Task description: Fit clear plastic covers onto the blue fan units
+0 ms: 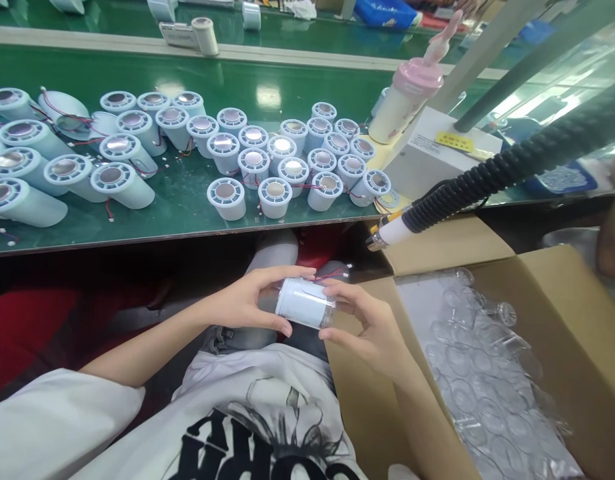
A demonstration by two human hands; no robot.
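Observation:
Over my lap, both hands are at a light-blue plastic cylinder lying on its side. A clear plastic cup-like cover appears to be around its right part. My left hand curves about the cylinder's left end, thumb below and fingers above. At the other end, my right hand grips the clear cover between thumb and fingers. Thin red and dark wires with a small white connector stick out above the cylinder. The cylinder's left end face is hidden.
Several similar blue cylinders stand or lean on the green bench. A cardboard box at right holds many clear plastic covers. A black corrugated hose tool hangs above it. A pink-lidded bottle stands behind.

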